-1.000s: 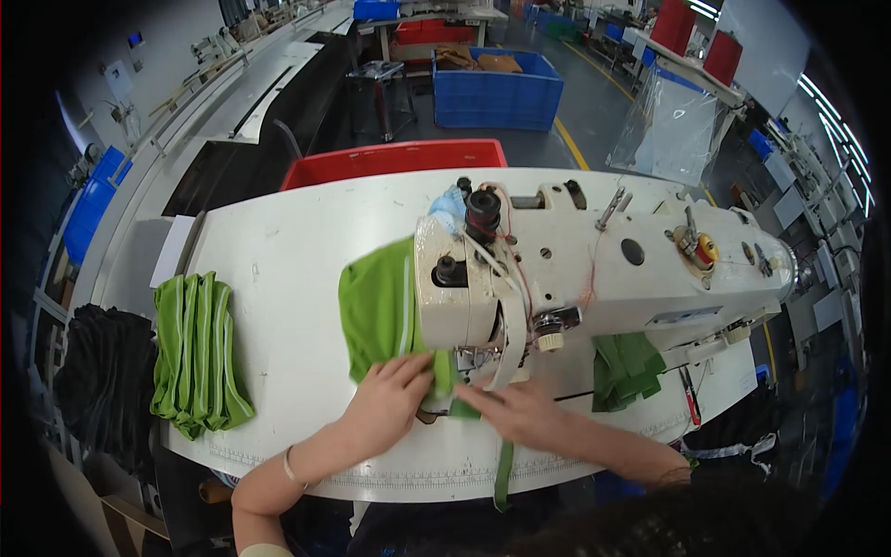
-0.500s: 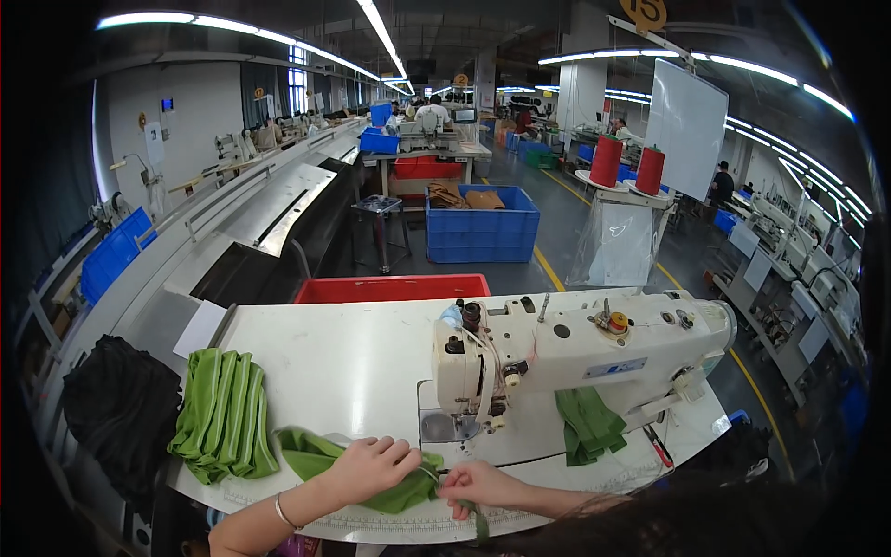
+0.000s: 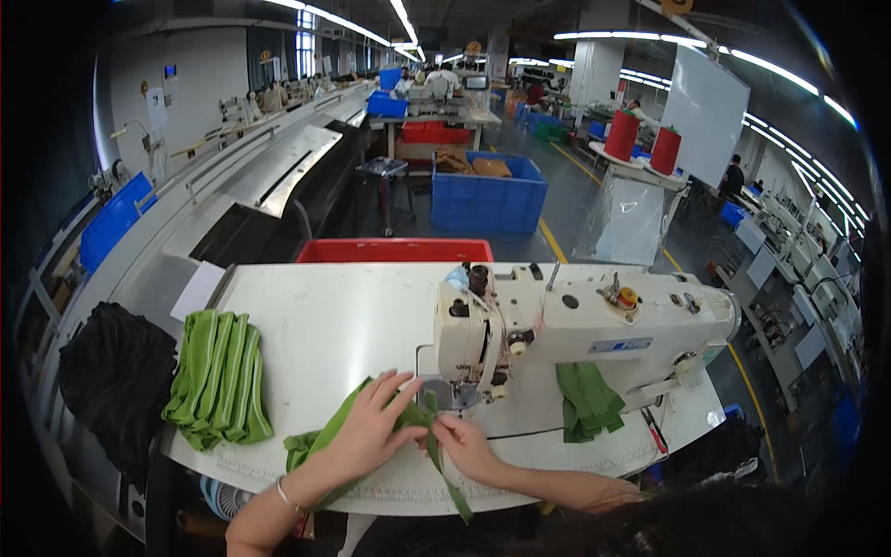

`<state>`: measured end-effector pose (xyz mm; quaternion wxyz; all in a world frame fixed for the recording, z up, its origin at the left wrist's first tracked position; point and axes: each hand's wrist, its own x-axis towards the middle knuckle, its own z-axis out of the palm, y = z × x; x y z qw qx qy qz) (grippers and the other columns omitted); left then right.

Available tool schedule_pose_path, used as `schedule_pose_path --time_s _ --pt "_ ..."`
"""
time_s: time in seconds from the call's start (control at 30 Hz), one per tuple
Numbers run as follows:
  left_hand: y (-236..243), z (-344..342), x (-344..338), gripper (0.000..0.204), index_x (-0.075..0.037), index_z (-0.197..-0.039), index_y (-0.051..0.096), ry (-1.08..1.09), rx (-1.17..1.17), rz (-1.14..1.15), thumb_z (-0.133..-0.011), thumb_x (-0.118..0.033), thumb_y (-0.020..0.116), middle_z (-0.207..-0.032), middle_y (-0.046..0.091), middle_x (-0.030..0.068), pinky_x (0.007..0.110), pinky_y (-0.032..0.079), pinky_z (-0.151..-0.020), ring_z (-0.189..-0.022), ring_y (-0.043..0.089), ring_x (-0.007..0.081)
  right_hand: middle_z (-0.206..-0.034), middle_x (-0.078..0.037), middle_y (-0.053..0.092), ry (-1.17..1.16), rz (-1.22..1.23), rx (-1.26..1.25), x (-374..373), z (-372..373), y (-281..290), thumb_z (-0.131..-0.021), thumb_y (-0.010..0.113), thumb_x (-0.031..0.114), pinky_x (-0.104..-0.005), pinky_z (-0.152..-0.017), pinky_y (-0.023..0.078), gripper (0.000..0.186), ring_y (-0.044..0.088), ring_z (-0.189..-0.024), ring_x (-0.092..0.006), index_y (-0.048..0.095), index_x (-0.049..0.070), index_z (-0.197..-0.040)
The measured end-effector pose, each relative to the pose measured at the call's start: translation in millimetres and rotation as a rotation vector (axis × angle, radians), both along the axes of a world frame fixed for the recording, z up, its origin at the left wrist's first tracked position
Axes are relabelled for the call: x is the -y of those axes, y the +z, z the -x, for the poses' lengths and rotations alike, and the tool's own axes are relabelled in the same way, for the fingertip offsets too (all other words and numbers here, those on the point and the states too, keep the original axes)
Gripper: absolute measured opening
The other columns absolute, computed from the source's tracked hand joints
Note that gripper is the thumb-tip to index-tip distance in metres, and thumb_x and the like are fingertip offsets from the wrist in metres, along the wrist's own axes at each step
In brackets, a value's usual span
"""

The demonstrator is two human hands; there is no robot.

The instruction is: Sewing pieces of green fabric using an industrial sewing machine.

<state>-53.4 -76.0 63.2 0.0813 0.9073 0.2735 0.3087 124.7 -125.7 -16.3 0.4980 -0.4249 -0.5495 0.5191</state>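
Note:
My left hand (image 3: 371, 429) lies over a green cloth piece (image 3: 320, 440), its fingers stretched and spread, the thumb near the cloth's right end. Just right of it, my right hand (image 3: 467, 447) pinches a narrow green strip (image 3: 453, 490) at that end; the strip's tail hangs toward the table's front edge. Both hands are in front of the needle area of a white sewing machine (image 3: 580, 316). How the strip joins the cloth is hidden by my fingers.
Folded green pieces (image 3: 218, 379) lie at the table's left, beside a black cloth heap (image 3: 118, 385). More green pieces (image 3: 588, 401) rest under the machine arm, near red-handled snips (image 3: 655, 431). Behind the table stand a red bin (image 3: 394, 250) and a blue crate (image 3: 488, 195).
Both hands have moved up toward the needle area with the cloth. My left fingers have spread out from a closed grip. More of the strip's hanging tail shows. The view has tilted down.

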Motion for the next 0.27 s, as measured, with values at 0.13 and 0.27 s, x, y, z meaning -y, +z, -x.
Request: schedule_pose_path --time_s 0.13,0.27 --pt "2 -12 -23 0.062 -0.009 -0.133 0.041 -0.231 -0.117 0.466 -0.080 -0.024 0.068 -0.122 0.048 0.0150 0.042 0.033 -0.100 -0.114 0.045 0.0308 -0.088 -0.006 0.062 0.060 0.124 0.048 5 -12 11 -0.097 0.043 0.010 -0.0255 -0.072 0.051 0.020 0.063 -0.079 -0.0126 0.056 -0.003 -0.104" --pt "-8 -26 -39 0.060 -0.018 -0.137 0.040 -0.188 -0.469 0.985 -0.083 -0.021 0.066 -0.136 0.042 0.0136 0.038 0.017 -0.112 -0.131 0.034 0.0253 -0.098 -0.007 0.065 0.022 0.396 -0.200 9 -24 10 -0.093 0.051 0.009 -0.0280 -0.076 0.054 0.035 0.066 -0.091 -0.0243 0.043 0.007 -0.127"
